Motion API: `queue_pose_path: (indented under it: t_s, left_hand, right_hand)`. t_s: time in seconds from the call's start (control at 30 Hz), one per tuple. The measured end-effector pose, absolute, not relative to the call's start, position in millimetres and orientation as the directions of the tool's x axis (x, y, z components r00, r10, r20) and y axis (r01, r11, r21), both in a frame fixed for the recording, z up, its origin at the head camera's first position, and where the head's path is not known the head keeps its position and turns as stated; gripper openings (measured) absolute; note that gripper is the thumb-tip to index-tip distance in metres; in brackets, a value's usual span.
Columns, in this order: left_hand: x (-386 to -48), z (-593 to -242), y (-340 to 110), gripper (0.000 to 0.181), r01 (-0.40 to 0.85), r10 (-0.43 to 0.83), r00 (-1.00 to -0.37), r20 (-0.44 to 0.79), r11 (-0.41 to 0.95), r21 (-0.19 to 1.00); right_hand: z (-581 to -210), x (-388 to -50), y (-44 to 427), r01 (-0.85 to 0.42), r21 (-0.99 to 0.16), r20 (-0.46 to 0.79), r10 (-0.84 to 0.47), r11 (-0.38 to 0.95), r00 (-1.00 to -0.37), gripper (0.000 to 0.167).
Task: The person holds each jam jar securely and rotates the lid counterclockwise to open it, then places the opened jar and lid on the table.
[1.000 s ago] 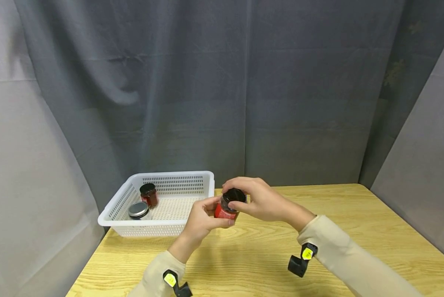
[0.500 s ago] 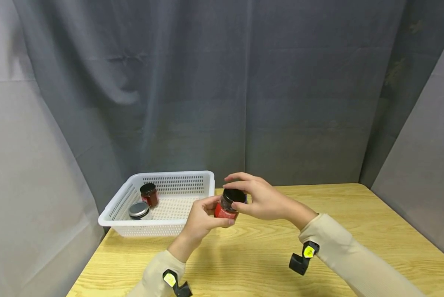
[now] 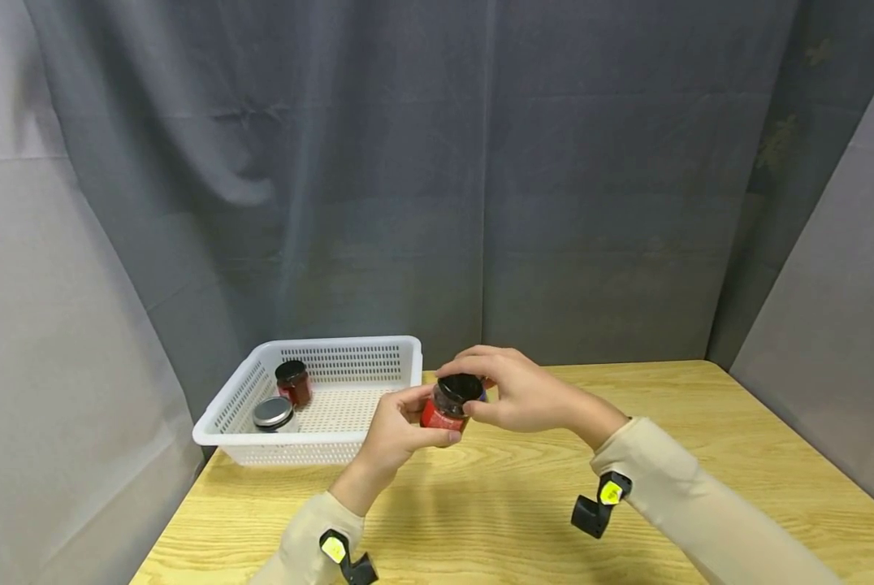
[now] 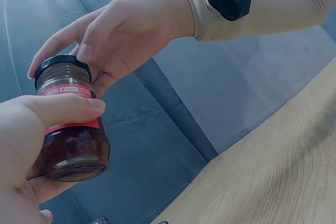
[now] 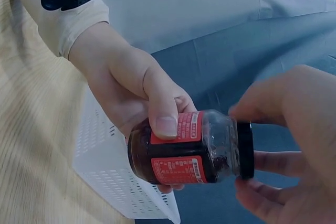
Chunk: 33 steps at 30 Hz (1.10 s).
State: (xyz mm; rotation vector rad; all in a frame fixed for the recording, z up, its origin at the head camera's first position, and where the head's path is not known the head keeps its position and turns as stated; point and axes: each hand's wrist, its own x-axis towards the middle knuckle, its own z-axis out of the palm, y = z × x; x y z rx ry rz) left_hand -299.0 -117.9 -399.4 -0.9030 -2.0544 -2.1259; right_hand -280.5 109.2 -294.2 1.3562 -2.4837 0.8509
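A glass jar with a red label and dark contents is held above the table, tilted. My left hand grips its body, with the thumb across the label in the left wrist view. Around the black lid curl the fingers and thumb of my right hand. The right wrist view shows those fingertips at the rim of the lid, which sits on the jar's mouth. The far side of the jar is hidden by the left palm.
Left of the hands stands a white perforated plastic basket on the wooden table. Inside it are a black-lidded jar and a silver-lidded jar. A grey curtain hangs behind the table.
Half a second ago the right fingers were lifted and spread off the lid; now they are curled round it again. The left hand and jar have stayed nearly in place.
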Motion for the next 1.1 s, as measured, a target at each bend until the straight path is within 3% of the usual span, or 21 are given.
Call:
queue_pose_path:
  t_s: [0.37,0.7,0.93,1.1]
  left_hand:
    - [-299,-398,-118,0.06,0.448,0.336,-0.825,0.454,-0.099,0.888]
    - [-300,-396,-122,0.062,0.445,0.332,-0.826,0.455,-0.112,0.889]
    - [-300,-397,-121,0.061,0.444,0.332,-0.822,0.463,-0.135,0.886]
    - [-300,-399,-121,0.057,0.44,0.344,-0.82,0.457,-0.129,0.889]
  right_hand:
    - [-298,-279,99,-0.884,-0.302,0.54,-0.699,0.358,-0.468,0.021]
    - [-292,-274,97,-0.857,-0.311,0.461,-0.723,0.41,-0.514,0.043]
    - [-295,-275,97,-0.849,-0.319,0.457,-0.717,0.42,-0.527,0.039]
    - [-300,-277,99,-0.842,-0.36,0.478,-0.695,0.403,-0.537,0.026]
